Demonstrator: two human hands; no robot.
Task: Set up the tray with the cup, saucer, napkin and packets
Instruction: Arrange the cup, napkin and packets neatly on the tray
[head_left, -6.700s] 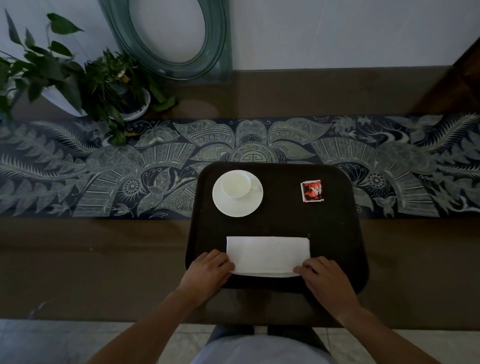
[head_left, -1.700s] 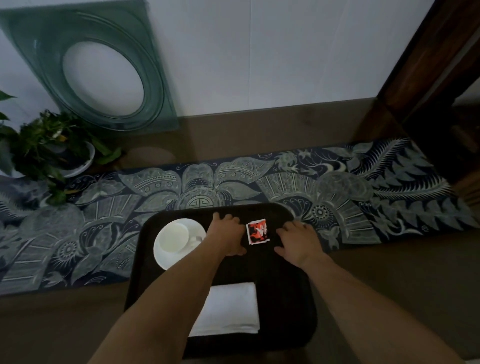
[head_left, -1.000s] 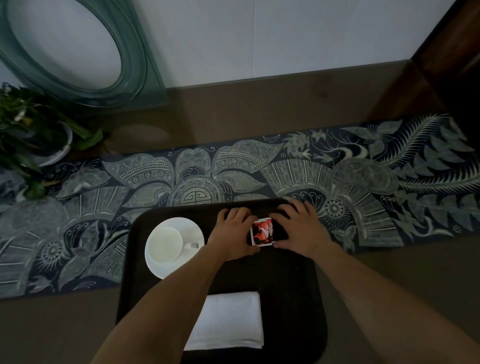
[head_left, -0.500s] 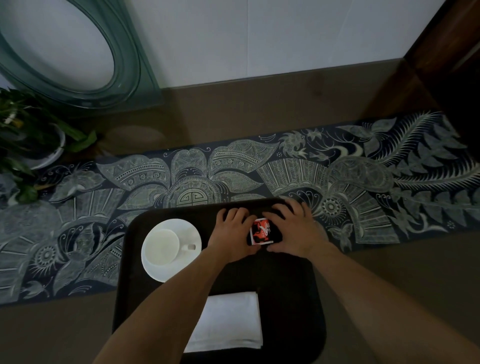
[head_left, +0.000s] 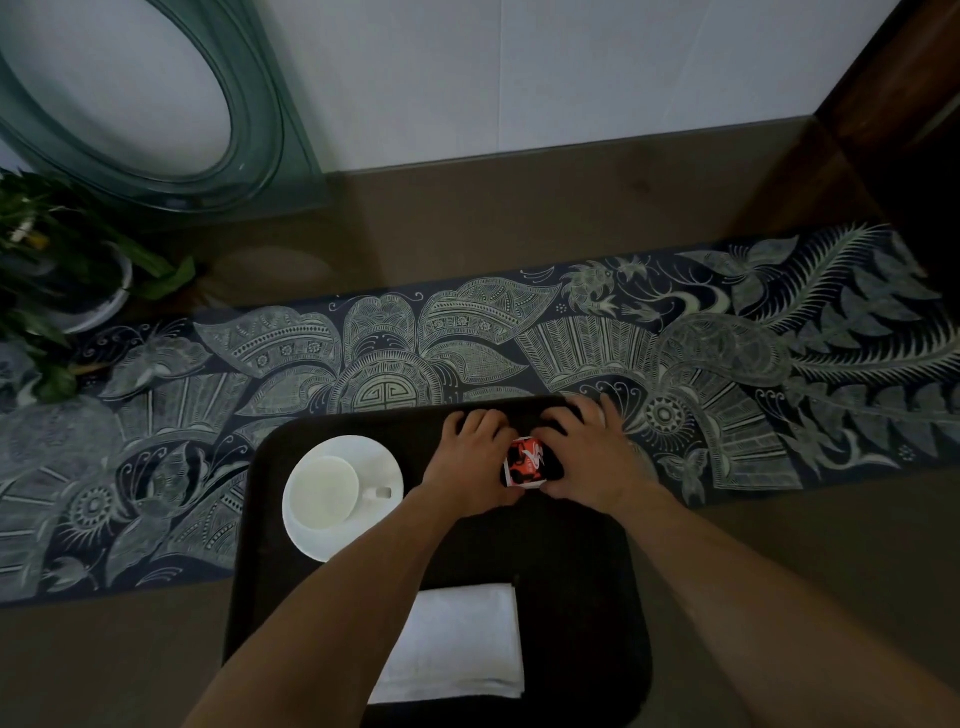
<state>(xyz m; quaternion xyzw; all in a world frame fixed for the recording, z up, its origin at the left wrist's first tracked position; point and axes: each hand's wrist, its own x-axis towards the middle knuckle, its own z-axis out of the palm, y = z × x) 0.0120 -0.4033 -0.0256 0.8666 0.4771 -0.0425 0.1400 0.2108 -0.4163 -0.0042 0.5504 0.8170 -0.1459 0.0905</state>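
squaring the red packets (head_left: 525, 461) at the upper middle of the tray (head_left: 582, 561), both hands, left hand (head_left: 475, 465) and right hand (head_left: 589, 460), pinch them between curled fingers; next likely calls for letting go.

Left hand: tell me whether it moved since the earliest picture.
Yes. The left hand went from the napkin to the tray's far end, beside the packets.
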